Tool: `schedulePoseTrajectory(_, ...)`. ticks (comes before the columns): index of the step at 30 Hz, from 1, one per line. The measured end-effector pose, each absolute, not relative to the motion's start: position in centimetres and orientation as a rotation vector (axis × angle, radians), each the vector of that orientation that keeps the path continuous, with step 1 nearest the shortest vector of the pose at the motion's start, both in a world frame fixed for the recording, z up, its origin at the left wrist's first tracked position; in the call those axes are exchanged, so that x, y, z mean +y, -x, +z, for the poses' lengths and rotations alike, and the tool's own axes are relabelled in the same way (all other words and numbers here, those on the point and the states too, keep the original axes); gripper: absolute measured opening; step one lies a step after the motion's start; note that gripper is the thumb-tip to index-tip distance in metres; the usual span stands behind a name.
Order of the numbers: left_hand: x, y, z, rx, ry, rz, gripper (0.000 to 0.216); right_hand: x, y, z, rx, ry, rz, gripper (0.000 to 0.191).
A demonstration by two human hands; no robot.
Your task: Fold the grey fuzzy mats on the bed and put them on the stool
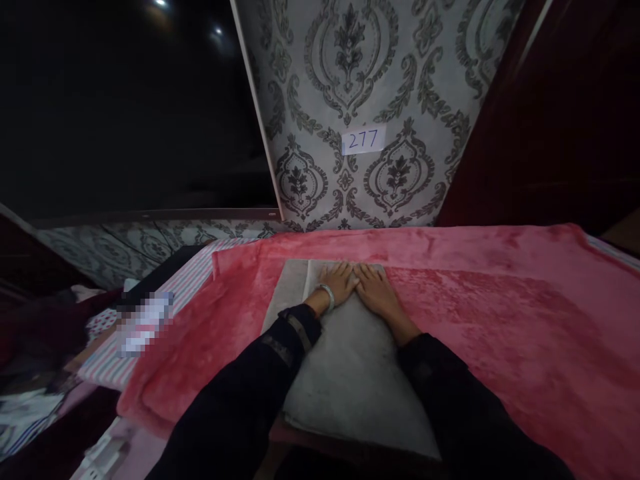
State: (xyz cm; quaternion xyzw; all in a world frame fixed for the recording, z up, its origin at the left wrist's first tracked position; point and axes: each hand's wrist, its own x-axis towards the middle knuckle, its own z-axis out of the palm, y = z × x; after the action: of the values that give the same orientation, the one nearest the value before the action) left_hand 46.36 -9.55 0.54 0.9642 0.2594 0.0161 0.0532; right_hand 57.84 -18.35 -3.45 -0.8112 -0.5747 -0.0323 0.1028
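A folded grey cloth (355,373) lies in front of me on a red plush blanket (475,320). Near the cloth's far edge, my left hand (339,281) rests flat with its fingers stretched out, and a pale bracelet circles that wrist. Close beside it, my right hand (376,289) presses flat on the same cloth, fingers extended forward. The two hands nearly meet at the thumbs. Neither one grasps anything. A fold line runs along the cloth's left side, and dark sleeves cover both of my forearms.
A large dark screen (135,113) hangs at the left. Patterned wallpaper (350,73) behind bears a paper label (364,139) reading 277. Striped fabric (107,363) shows under the blanket's left edge. A white power strip (103,460) sits at lower left, below heaped clothes.
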Motion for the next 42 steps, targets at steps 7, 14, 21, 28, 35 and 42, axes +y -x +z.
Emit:
schedulePoseTrajectory(7,-7.4,-45.2,-0.5,0.918,-2.912,-0.005,0.07,-18.3,-57.9,-3.8,-1.712,2.367,-0.077,0.059)
schedulePoseTrajectory(14,-4.3,-42.5,1.0,1.173,-2.867,-0.077,0.066,-18.2,-57.8,-3.7,-1.702,2.34,-0.009,0.061)
schedulePoseTrajectory(21,-7.9,-38.8,2.0,1.254,-2.933,0.002,0.077,-18.3,-57.7,-3.3,-1.682,2.331,0.017,0.061)
schedulePoseTrajectory(28,-13.9,-35.8,-0.7,0.956,-2.976,0.021,0.075,-18.2,-58.1,-3.5,-1.666,2.304,0.045,0.062)
schedulePoseTrajectory(35,-13.5,-36.4,-0.8,0.979,-2.972,0.036,0.075,-18.1,-58.7,-4.1,-1.693,2.292,0.012,0.063)
schedulePoseTrajectory(42,-13.4,-36.5,-1.1,0.988,-2.979,0.047,0.075,-18.7,-58.6,-2.3,-1.728,2.345,0.037,0.059)
